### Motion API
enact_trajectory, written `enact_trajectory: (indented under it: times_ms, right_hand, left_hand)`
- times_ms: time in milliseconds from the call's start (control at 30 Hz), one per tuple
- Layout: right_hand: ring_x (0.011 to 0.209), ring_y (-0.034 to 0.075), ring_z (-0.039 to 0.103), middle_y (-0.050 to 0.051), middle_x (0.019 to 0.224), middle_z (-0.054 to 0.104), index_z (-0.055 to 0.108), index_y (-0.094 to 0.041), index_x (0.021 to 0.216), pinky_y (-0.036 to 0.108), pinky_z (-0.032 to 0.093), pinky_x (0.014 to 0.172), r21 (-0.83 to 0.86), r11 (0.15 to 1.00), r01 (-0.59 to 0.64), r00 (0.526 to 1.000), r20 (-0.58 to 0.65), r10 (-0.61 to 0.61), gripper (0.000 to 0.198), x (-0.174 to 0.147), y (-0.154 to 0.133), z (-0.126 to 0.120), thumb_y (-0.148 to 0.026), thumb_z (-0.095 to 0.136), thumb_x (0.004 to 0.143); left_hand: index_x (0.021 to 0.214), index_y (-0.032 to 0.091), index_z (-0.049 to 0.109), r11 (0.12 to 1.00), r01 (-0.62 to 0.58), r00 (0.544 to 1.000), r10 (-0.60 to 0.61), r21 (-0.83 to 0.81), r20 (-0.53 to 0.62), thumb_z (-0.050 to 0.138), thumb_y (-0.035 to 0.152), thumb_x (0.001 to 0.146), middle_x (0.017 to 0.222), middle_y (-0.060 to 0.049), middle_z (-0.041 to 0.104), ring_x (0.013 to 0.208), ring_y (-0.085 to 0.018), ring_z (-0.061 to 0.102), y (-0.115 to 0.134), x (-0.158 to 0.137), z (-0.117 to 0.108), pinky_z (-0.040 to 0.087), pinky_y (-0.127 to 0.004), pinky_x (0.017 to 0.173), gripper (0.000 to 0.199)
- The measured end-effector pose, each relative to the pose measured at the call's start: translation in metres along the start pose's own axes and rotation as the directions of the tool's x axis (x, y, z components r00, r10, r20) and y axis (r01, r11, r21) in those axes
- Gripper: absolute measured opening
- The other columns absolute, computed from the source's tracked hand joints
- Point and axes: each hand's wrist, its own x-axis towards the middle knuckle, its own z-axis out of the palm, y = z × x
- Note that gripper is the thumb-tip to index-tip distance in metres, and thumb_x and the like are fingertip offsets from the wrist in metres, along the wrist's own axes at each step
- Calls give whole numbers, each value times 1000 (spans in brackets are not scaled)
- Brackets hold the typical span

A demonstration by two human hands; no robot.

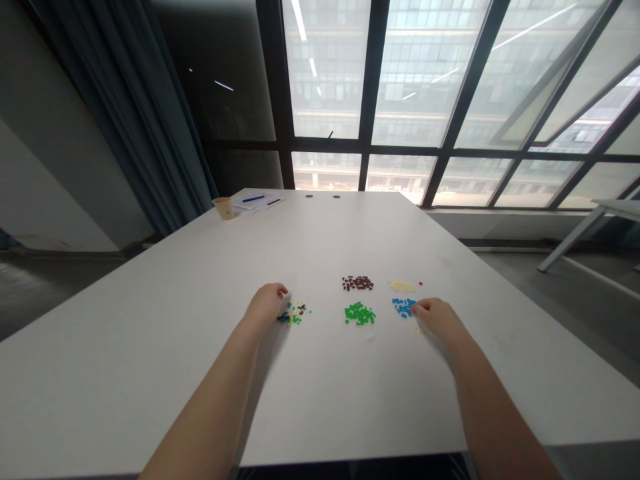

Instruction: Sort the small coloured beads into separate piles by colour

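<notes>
My left hand (267, 303) rests at the left edge of a mixed pile of small coloured pieces (296, 312), with its fingers curled together; anything between them is too small to make out. Over on the right, my right hand (438, 315) pinches at the edge of a pile of small blue pieces (403, 307), and its fingertips hide what they hold. Between the hands lies a heap of green pieces (359, 313), with dark brown pieces (357, 283) behind it. Pale yellow pieces (402, 286) lie beyond the blue ones.
A single red piece (421, 283) sits beside the yellow pile. Few whitish pieces (371, 337) and light orange pieces (419, 330) lie nearer me. At the far left of the white table (320, 400) are a paper cup (224, 208), papers (245, 207) and a blue pen (253, 199).
</notes>
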Motion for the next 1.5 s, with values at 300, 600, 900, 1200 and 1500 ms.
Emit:
enact_trajectory:
  times_ms: [300, 600, 900, 1200, 1500]
  right_hand:
    - [58, 15, 55, 3, 62, 64, 70, -16, 74, 22, 33, 51, 51, 998, 31, 999, -20, -30, 30, -3, -5, -2, -25, 42, 69]
    - [59, 14, 55, 3, 63, 65, 70, -17, 74, 21, 34, 52, 60, 997, 49, 999, -24, -48, 30, -4, -7, 1, -23, 41, 69]
    - [67, 15, 57, 3, 73, 67, 70, -19, 74, 21, 36, 57, 84, 992, 95, 995, -36, -93, 29, -3, -11, 5, -24, 42, 70]
    - [68, 16, 58, 3, 76, 68, 70, -19, 75, 22, 39, 61, 108, 985, 135, 990, -46, -131, 30, -8, -17, 4, -21, 41, 70]
    - [60, 15, 57, 3, 70, 68, 70, -18, 76, 23, 38, 57, 138, 979, 148, 989, -50, -142, 31, -10, -20, 4, -23, 40, 69]
  left_hand:
    - [72, 18, 66, 998, -36, 991, 41, -46, 125, 50, 12, 60, 74, -6, 68, 68, -18, 61, 0, 1, 9, 42, -23, 59, 21]
    - [70, 17, 63, 996, -32, 999, 34, -87, 25, 45, 9, 63, 71, -5, 65, 67, -18, 59, 3, 0, 10, 42, -25, 60, 21]
    - [77, 17, 57, 873, -177, 983, 180, -454, -36, 43, 15, 68, 73, -2, 61, 70, -14, 56, 37, -16, -4, 42, -24, 64, 17]
    - [75, 16, 57, 406, -62, 962, 267, -912, 54, 64, 25, 62, 79, -4, 63, 70, -13, 56, 73, -37, 18, 42, -23, 64, 18]
    - [67, 15, 57, 236, -24, 940, 336, -971, 58, 69, 22, 60, 79, -3, 63, 74, -12, 56, 80, -43, 28, 41, -24, 70, 16]
